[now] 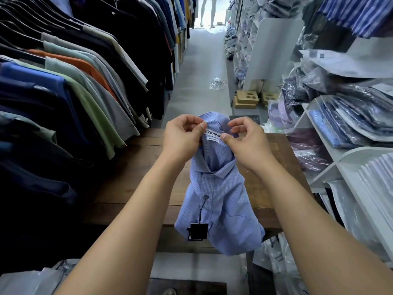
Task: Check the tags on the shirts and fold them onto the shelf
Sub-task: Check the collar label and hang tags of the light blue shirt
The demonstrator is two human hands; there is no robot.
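My left hand and right hand pinch blue shirt collar; spread flat, read neck label, keep hangtag clear.

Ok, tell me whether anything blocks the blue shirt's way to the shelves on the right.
Nothing visible lies between the blue shirt and the shelves, but the near compartments are packed with bagged shirts.

Brown plank table, blue checked shirt lay along it, hem hung over near edge, white shelves at right held bagged shirts.
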